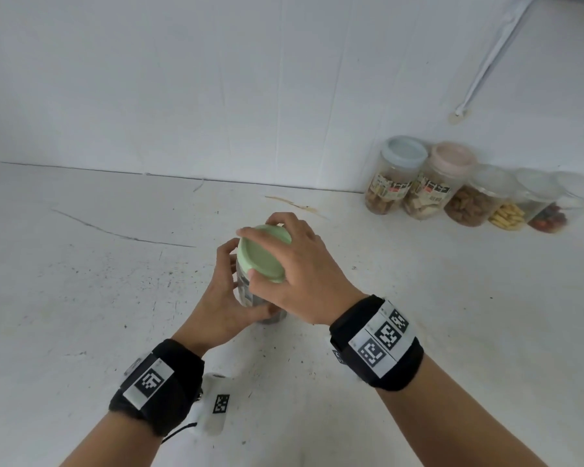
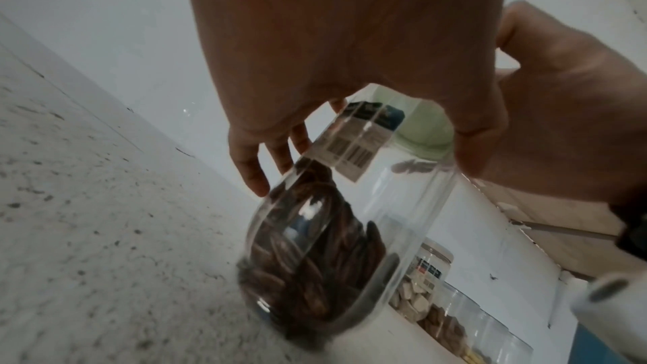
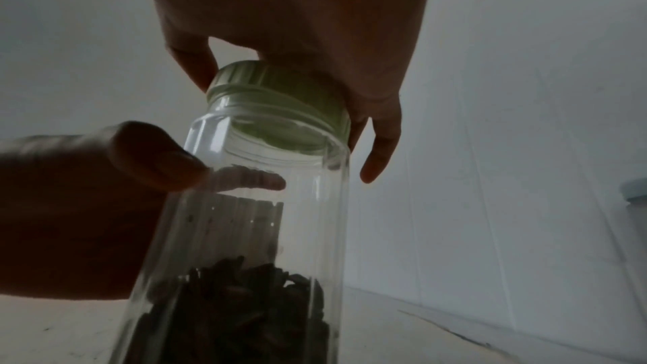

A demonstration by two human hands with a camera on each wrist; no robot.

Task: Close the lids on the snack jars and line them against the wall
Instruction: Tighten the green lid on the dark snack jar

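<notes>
A clear plastic jar (image 1: 246, 291) with dark seeds in its bottom (image 2: 308, 273) stands on the white counter (image 1: 81, 298) in front of me. My left hand (image 1: 221, 298) grips its body from the left. A pale green lid (image 1: 262, 256) sits on the jar's mouth, and my right hand (image 1: 294, 264) grips it from above, fingers curled round the rim. In the right wrist view the green lid (image 3: 280, 104) lies a little tilted on the jar's neck (image 3: 259, 143). A barcode label (image 2: 353, 145) is stuck on the jar.
Several lidded snack jars stand in a row against the wall at the right: a blue-lidded one (image 1: 393, 176), a pink-lidded one (image 1: 434, 182), then clear-lidded ones (image 1: 506, 197). A white cable (image 1: 486, 59) runs down the wall above them.
</notes>
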